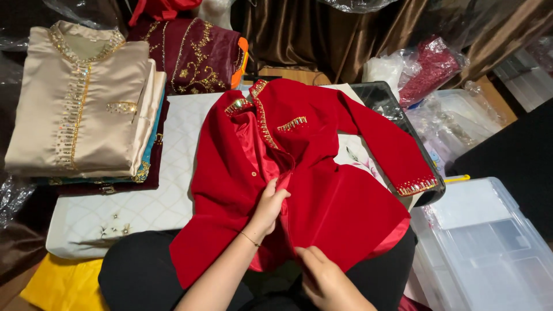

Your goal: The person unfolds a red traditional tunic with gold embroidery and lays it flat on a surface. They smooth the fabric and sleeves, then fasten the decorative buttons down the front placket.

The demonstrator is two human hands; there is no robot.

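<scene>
A red velvet jacket (334, 190) with gold beaded trim on collar, pocket and cuff lies spread over my lap and a white quilted cushion (173, 144). My left hand (269, 206) pinches the jacket's front opening edge near the middle, where the shiny red lining shows. My right hand (325, 276) holds the lower front hem of the jacket. One sleeve stretches out to the right, its beaded cuff (416, 185) resting on a dark tray.
A stack of folded garments, a cream satin tunic (80, 98) on top, sits at left. A maroon embroidered garment (196, 55) lies behind. Clear plastic boxes (484, 247) stand at right, bagged fabric (429, 66) at back right, brown drapery behind.
</scene>
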